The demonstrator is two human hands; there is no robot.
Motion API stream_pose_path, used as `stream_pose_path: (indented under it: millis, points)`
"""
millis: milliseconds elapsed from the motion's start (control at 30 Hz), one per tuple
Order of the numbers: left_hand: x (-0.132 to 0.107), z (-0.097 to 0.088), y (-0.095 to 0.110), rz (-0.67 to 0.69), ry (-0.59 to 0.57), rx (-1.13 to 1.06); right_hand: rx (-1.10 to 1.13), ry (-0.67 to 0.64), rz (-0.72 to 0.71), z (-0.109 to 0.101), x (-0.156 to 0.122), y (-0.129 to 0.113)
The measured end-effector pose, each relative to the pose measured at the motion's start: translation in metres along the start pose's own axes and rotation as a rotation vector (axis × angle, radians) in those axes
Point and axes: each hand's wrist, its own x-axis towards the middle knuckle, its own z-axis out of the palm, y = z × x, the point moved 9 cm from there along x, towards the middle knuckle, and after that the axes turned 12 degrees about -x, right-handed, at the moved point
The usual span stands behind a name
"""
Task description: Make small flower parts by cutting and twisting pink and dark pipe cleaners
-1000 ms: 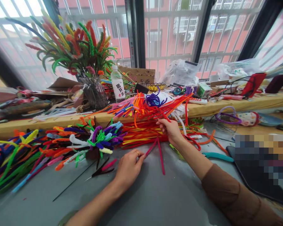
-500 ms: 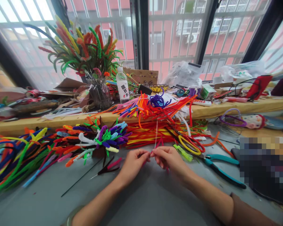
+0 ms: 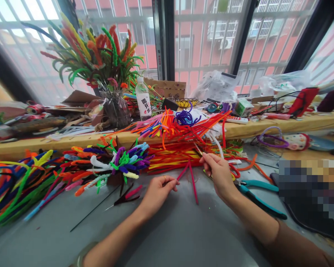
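My left hand (image 3: 157, 190) rests on the grey table (image 3: 167, 230), thumb and fingers pinched on one end of a magenta pipe cleaner (image 3: 193, 184) bent into a V. My right hand (image 3: 219, 172) is closed a little to the right, at the handles of a pair of scissors (image 3: 197, 148). Their thin blades stick out up and left, over the red and orange pipe cleaners (image 3: 169, 156). Most of the handles are hidden under my fingers.
Teal pliers (image 3: 256, 201) lie right of my right wrist. A multicoloured pipe-cleaner bunch (image 3: 114, 163) and loose stems (image 3: 16, 185) cover the left. On the wooden ledge (image 3: 72, 142) stand a glass vase (image 3: 115, 109) of pipe-cleaner flowers and a water bottle (image 3: 143, 100).
My right hand came back from the far pile to meet my left hand, then moved right and up onto the scissors. My left hand stayed pinched on the magenta pipe cleaner.
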Motion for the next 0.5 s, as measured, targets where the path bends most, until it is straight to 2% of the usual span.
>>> stream_pose_path:
  millis: [200,300,400,500]
  points:
    - [0.0,0.001,0.0,0.005,-0.004,0.015,-0.224,0.195,-0.113,-0.036,0.013,-0.009]
    - [-0.001,0.001,0.0,0.001,-0.002,0.011,-0.324,0.256,-0.154,-0.044,0.011,-0.018]
    - [-0.001,0.001,-0.001,-0.018,-0.009,-0.015,-0.305,0.233,-0.196,-0.036,-0.001,-0.025]
    - [-0.001,0.004,0.0,-0.027,-0.038,-0.092,-0.14,0.023,-0.123,-0.002,-0.023,-0.017]
